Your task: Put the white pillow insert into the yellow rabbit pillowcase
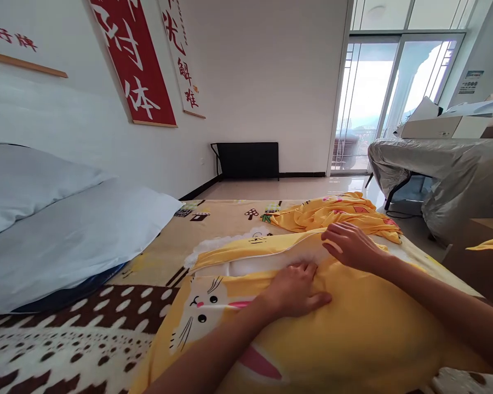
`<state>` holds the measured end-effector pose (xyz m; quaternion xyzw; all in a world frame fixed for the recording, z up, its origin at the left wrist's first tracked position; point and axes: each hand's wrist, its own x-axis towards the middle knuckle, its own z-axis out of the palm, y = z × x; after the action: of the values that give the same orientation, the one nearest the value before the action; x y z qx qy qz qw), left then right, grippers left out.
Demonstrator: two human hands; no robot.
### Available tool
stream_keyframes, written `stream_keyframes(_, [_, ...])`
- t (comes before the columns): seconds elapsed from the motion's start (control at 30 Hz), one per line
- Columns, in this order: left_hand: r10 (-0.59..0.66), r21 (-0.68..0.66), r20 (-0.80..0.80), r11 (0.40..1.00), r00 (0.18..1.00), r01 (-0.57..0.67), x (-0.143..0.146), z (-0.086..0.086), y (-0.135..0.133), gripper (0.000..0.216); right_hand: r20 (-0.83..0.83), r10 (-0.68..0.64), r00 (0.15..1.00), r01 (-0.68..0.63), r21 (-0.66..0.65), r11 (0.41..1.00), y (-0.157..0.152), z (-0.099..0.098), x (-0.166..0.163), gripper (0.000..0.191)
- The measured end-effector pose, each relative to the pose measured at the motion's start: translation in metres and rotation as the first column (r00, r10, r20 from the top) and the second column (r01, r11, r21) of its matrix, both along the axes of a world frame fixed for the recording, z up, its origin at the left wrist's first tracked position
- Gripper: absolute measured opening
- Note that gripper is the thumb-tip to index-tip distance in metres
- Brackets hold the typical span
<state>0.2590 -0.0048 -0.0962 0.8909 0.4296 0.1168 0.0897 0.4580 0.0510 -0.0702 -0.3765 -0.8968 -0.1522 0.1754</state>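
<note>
Head view: far left, two white pillows (90, 230) lay against the wall, with a brown-and-white spotted blanket (143, 306) nearer the camera. Right of those, a yellow rabbit-print cover (365, 328) sat across the lower middle on the patterned bedding (230, 210), its long opening running left to right and a strip of white insert (250, 266) showing in the gap; white frilled trim (207, 247) showed past its far left corner. Step in hand looked like working the insert and the cover's edges at that opening. Best done, in my judgement, with one palm pressing the insert down and level while the other controlled the far edge, working along the gap bit by bit so nothing bunched or got trapped; tugging one end hard would probably have skewed the fabric. Left hand (293, 290): palm down, forearm slanting up from bottom centre, fingers stretched forward to the gap, thumb out to the right along the cover; it looked unclenched, pressing rather than grasping. Right hand (351, 246): forearm in from the right edge, wrist raised higher than the left, fingers pointing left and lightly bent over the far side of the opening; couldn't tell whether its grip had pinched any cloth. Just beyond it, crumpled orange-yellow fabric (337, 213) lay heaped; far right, an open carton (431, 127).
</note>
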Motion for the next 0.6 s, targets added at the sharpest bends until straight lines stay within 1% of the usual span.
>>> stream_keyframes(0.03, [-0.010, 0.003, 0.016, 1.000, 1.000, 0.010, 0.002, -0.004, 0.002, 0.061, -0.021, 0.103, 0.994, -0.105, -0.077, 0.992, -0.005, -0.004, 0.002, 0.021])
stream_keyframes(0.07, [-0.019, 0.014, 0.034, 1.000, 0.999, 0.019, 0.002, -0.007, 0.002, 0.060, -0.047, 0.182, 0.982, -0.187, -0.160, 0.969, -0.010, -0.009, 0.003, 0.023])
stream_keyframes(0.1, [-0.027, 0.029, 0.047, 0.999, 0.999, 0.025, 0.001, -0.008, 0.001, 0.059, -0.077, 0.223, 0.972, -0.235, -0.236, 0.943, -0.015, -0.013, 0.004, 0.024])
stream_keyframes(0.13, [-0.035, 0.047, 0.053, 0.998, 0.998, 0.033, -0.001, -0.007, -0.002, 0.056, -0.105, 0.227, 0.968, -0.248, -0.295, 0.923, -0.019, -0.017, 0.004, 0.025])
stream_keyframes(0.2, [-0.063, 0.092, 0.048, 0.994, 0.997, 0.059, -0.012, -0.005, -0.010, 0.048, -0.146, 0.163, 0.976, -0.205, -0.344, 0.916, -0.026, -0.023, 0.007, 0.026])
stream_keyframes(0.27, [-0.053, 0.181, 0.045, 0.982, 0.998, 0.044, -0.036, -0.003, -0.022, 0.041, -0.165, 0.075, 0.983, -0.130, -0.359, 0.924, -0.031, -0.027, 0.017, 0.028])
stream_keyframes(0.3, [-0.027, 0.244, 0.048, 0.970, 0.999, 0.014, -0.053, -0.004, -0.028, 0.039, -0.168, 0.029, 0.985, -0.090, -0.370, 0.924, -0.034, -0.028, 0.023, 0.029])
stream_keyframes(0.33, [0.041, 0.318, 0.060, 0.946, 0.997, -0.058, -0.074, -0.005, -0.035, 0.038, -0.168, -0.016, 0.986, -0.051, -0.390, 0.919, -0.037, -0.029, 0.030, 0.030])
stream_keyframes(0.37, [0.121, 0.393, 0.077, 0.909, 0.990, -0.142, -0.096, -0.008, -0.040, 0.035, -0.165, -0.056, 0.985, -0.017, -0.415, 0.910, -0.039, -0.030, 0.036, 0.032])
stream_keyframes(0.4, [0.171, 0.426, 0.090, 0.884, 0.981, -0.193, -0.119, -0.011, -0.045, 0.033, -0.158, -0.085, 0.984, 0.007, -0.438, 0.899, -0.042, -0.030, 0.041, 0.033])
stream_keyframes(0.43, [0.204, 0.431, 0.111, 0.872, 0.973, -0.232, -0.141, -0.014, -0.049, 0.029, -0.148, -0.101, 0.984, 0.023, -0.453, 0.891, -0.044, -0.030, 0.044, 0.034])
stream_keyframes(0.47, [0.231, 0.402, 0.127, 0.877, 0.965, -0.263, -0.160, -0.016, -0.052, 0.026, -0.133, -0.105, 0.986, 0.032, -0.458, 0.888, -0.046, -0.030, 0.044, 0.034])
stream_keyframes(0.5, [0.243, 0.346, 0.140, 0.896, 0.960, -0.277, -0.175, -0.017, -0.053, 0.020, -0.114, -0.100, 0.988, 0.038, -0.453, 0.891, -0.047, -0.028, 0.042, 0.035])
stream_keyframes(0.53, [0.256, 0.294, 0.165, 0.909, 0.952, -0.295, -0.186, -0.017, -0.053, 0.022, -0.093, -0.088, 0.992, 0.039, -0.440, 0.897, -0.048, -0.027, 0.037, 0.035])
stream_keyframes(0.6, [0.270, 0.212, 0.226, 0.924, 0.936, -0.318, -0.193, -0.010, -0.050, 0.030, -0.052, -0.046, 0.998, 0.021, -0.409, 0.912, -0.049, -0.023, 0.025, 0.034])
